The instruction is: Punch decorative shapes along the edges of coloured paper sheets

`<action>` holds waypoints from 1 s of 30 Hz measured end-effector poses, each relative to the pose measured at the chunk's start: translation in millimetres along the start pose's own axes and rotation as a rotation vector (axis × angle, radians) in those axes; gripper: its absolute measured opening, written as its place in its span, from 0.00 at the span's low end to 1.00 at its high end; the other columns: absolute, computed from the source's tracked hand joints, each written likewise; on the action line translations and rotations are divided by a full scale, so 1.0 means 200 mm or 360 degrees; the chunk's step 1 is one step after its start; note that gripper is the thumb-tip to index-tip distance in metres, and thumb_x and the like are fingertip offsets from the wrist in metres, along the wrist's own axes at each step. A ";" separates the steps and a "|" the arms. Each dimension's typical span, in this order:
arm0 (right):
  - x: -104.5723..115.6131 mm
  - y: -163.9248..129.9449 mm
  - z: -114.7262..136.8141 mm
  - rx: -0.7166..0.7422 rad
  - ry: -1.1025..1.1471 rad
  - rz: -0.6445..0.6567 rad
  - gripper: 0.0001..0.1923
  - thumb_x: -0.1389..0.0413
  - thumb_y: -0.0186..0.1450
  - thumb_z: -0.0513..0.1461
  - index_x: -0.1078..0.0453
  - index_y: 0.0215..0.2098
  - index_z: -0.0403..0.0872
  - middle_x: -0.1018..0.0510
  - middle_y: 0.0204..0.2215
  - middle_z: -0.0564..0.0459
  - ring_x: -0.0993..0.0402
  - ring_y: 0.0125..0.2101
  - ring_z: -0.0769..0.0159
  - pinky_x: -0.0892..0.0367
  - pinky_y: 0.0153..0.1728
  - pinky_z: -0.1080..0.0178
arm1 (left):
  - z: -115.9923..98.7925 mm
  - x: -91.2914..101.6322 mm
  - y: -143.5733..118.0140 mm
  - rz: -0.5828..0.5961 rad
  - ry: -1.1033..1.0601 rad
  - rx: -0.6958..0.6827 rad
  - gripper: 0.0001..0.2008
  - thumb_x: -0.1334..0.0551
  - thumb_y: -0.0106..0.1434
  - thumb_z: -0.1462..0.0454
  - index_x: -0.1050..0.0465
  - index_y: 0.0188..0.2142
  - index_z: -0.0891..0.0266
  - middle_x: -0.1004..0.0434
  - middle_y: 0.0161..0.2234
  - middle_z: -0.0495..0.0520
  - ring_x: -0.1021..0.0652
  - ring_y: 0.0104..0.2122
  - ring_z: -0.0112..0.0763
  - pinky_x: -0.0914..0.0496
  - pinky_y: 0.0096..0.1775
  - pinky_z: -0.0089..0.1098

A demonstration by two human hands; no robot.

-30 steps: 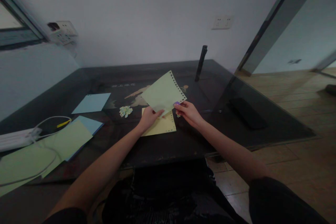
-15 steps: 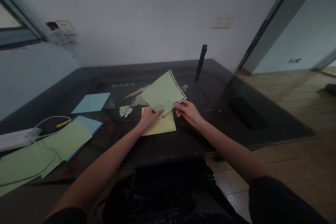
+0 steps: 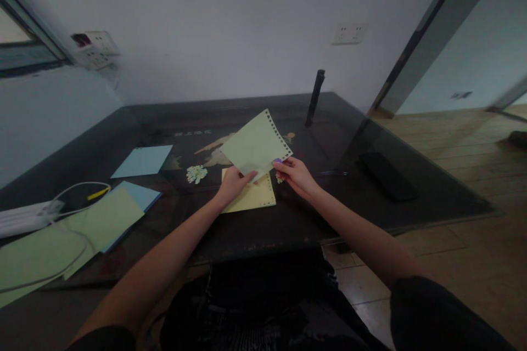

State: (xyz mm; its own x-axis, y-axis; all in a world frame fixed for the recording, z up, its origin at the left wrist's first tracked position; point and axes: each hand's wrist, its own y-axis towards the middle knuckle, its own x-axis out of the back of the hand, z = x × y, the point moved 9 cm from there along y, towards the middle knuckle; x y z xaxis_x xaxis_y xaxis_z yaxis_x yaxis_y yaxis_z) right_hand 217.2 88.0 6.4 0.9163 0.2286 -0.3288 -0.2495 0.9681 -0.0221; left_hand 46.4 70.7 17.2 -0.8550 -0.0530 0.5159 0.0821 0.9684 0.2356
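Note:
My left hand [image 3: 234,185] grips the lower corner of a pale green sheet of paper [image 3: 256,142], thumb on top. A row of punched holes runs along the sheet's right edge, and it is held tilted above the table. At that edge, near the lower right corner, my right hand [image 3: 297,176] closes around a small purple hole punch [image 3: 277,160], mostly hidden by the fingers. Beneath lies a yellow sheet [image 3: 251,197] with holes down its right side. To the left is a heap of small paper cut-outs [image 3: 196,174]; a few more show under my right hand.
Blue paper [image 3: 143,161] and long green sheets [image 3: 111,219] lie on the left of the dark table [image 3: 263,238]. A white power strip [image 3: 31,216] with cables rests there too. A black phone-like slab [image 3: 387,176] is on the right, and a black stick-like object [image 3: 315,97] stands behind.

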 end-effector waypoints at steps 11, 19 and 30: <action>0.00 0.00 0.01 0.0012 -0.0018 -0.0015 0.17 0.32 0.46 0.43 0.31 0.29 0.45 0.28 0.21 0.57 0.36 0.20 0.74 0.40 0.21 0.67 | 0.00 0.00 0.00 0.0004 -0.0028 -0.0001 0.12 0.38 0.57 0.60 0.23 0.30 0.69 0.20 0.25 0.56 0.25 0.24 0.31 0.33 0.29 0.28; 0.01 0.00 0.01 0.0054 -0.0068 -0.0028 0.17 0.32 0.47 0.44 0.31 0.29 0.46 0.29 0.21 0.56 0.36 0.20 0.74 0.41 0.20 0.66 | -0.01 0.00 0.00 -0.0007 -0.0009 -0.0012 0.10 0.38 0.57 0.60 0.23 0.29 0.67 0.21 0.24 0.54 0.24 0.25 0.32 0.32 0.30 0.29; 0.00 0.00 0.01 0.0021 -0.0029 -0.0023 0.18 0.31 0.45 0.44 0.31 0.28 0.45 0.29 0.19 0.58 0.37 0.18 0.75 0.43 0.19 0.68 | 0.01 0.00 0.00 -0.0006 -0.0006 0.0006 0.12 0.38 0.58 0.59 0.24 0.31 0.68 0.20 0.26 0.55 0.24 0.25 0.32 0.31 0.29 0.29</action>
State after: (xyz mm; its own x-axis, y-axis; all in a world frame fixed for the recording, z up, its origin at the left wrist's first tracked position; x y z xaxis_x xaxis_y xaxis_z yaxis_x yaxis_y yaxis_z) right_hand 217.5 87.4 8.0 0.9254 0.2165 -0.3112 -0.2323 0.9725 -0.0144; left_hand 45.8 71.7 14.4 -0.8573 -0.0557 0.5119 0.0770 0.9691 0.2344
